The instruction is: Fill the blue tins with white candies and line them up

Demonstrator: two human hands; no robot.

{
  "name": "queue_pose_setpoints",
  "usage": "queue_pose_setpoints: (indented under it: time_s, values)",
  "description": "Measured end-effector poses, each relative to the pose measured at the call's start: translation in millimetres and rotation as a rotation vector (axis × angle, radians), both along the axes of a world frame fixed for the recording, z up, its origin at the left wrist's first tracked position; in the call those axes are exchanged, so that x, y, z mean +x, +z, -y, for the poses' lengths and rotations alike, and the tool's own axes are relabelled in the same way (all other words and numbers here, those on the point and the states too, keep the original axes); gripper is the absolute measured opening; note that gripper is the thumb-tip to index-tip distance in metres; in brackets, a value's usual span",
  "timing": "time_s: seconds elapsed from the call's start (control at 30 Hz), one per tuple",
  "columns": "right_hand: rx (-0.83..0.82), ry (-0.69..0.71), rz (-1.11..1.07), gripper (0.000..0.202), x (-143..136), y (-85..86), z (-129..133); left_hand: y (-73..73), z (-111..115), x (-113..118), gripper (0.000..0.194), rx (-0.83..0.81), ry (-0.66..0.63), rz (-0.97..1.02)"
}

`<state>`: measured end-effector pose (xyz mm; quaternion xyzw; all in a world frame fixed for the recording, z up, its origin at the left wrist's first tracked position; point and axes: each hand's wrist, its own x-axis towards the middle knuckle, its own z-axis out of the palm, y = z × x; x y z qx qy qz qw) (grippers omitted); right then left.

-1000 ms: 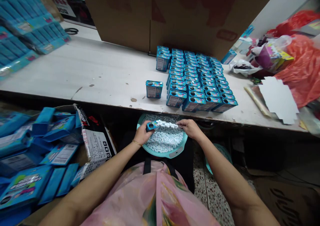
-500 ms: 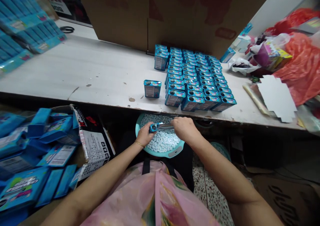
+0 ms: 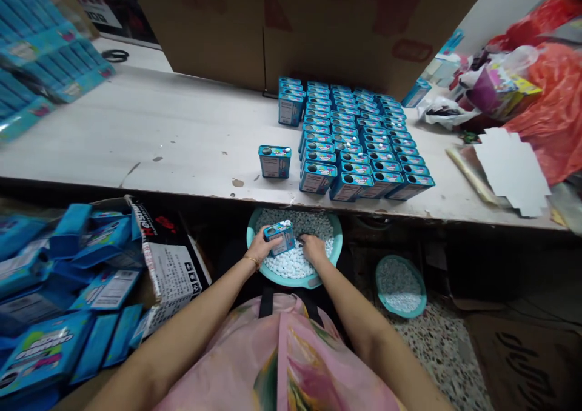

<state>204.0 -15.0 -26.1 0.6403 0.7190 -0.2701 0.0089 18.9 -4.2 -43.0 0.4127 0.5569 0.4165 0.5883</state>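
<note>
L hand (image 3: 257, 248) has a firm grip on a blue box (image 3: 282, 241), held up over the L part of the bowl (image 3: 337, 250), w/ a few white pellets (image 3: 287, 265) on its top. R hand (image 3: 314, 250) is down in the bowl at the pellets; its fingertips are partly hidden, w/ something dark by them, so can't tell how wide they are or what, if anything, they hold.

Progress, as far as shown: lots of boxes stand upright in packed rows (image 3: 348, 187) on the table (image 3: 191, 132), tops facing up w/ dark round spots, a few w/ pellets on top. Can't tell how full any of those are. A lone box (image 3: 274, 165) stands apart, L of the rows near the front edge. The box in L hand isn't on the table w/ them. More boxes lie loose & jumbled in the carton (image 3: 173, 274), far L; contents unclear. Plenty of pellets left in the bowl, plus others in a small bowl (image 3: 424, 290) below the table, to the R. Overall: many boxes set out, one in hand, a good no. still in the carton.
</note>
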Motion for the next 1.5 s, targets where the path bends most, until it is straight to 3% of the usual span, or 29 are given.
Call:
queue_pose_setpoints:
  time_s: [0.1,0.17,0.33,0.43,0.57,0.73,0.9,1.1,1.5]
  values:
    - [0.030,-0.152,-0.137,0.027,4.8,-8.4,-1.1,18.3,3.6,-5.6,0.053,0.004,-0.030,0.064]
    - [0.042,-0.177,-0.191,0.028,14.7,-9.6,-0.7,32.4,5.4,-15.6,0.053,0.043,-0.039,0.075]
    - [0.076,-0.172,-0.232,0.026,42.0,7.8,-1.6,48.4,1.9,-43.7,0.050,0.203,0.009,-0.127]
    - [0.124,-0.147,-0.254,0.024,55.8,32.2,-2.5,48.0,0.3,-47.2,0.048,0.285,-0.006,-0.327]
    - [0.184,-0.059,-0.217,0.025,60.8,76.3,-3.6,47.8,3.2,-32.8,0.045,0.332,-0.110,-0.545]
    - [0.183,0.141,0.058,0.030,36.1,131.3,-5.4,47.0,5.7,-10.1,0.039,0.336,-0.219,-0.725]
    - [0.170,0.277,0.343,0.029,4.0,161.9,-4.5,43.4,5.9,-4.5,0.038,0.391,-0.250,-0.751]
    - [0.174,0.323,0.428,0.029,-7.5,176.4,0.7,36.2,6.0,-8.3,0.038,0.412,-0.224,-0.701]
    - [0.200,0.219,0.414,0.039,28.6,181.6,14.4,36.2,3.8,-10.2,0.042,0.346,-0.097,-0.345]
